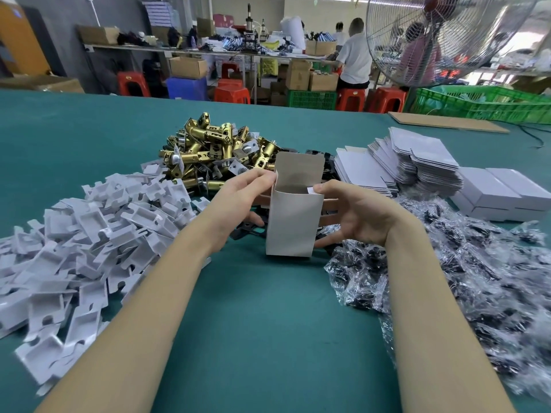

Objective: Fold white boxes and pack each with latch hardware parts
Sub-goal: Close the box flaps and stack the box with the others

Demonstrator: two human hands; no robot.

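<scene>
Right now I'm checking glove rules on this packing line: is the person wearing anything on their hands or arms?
Nothing is worn that shows. The left hand and right hand are bare, with no gloves, rings, or tape visible. Both forearms are uncovered as far as the frame's bottom edge, with no sleeve, cuff, watch or wristband in view. Nails look short and unpainted.

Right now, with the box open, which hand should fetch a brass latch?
Probably the left hand: the brass latches are piled just beyond it, while the right hand can hold the box steady.
</scene>
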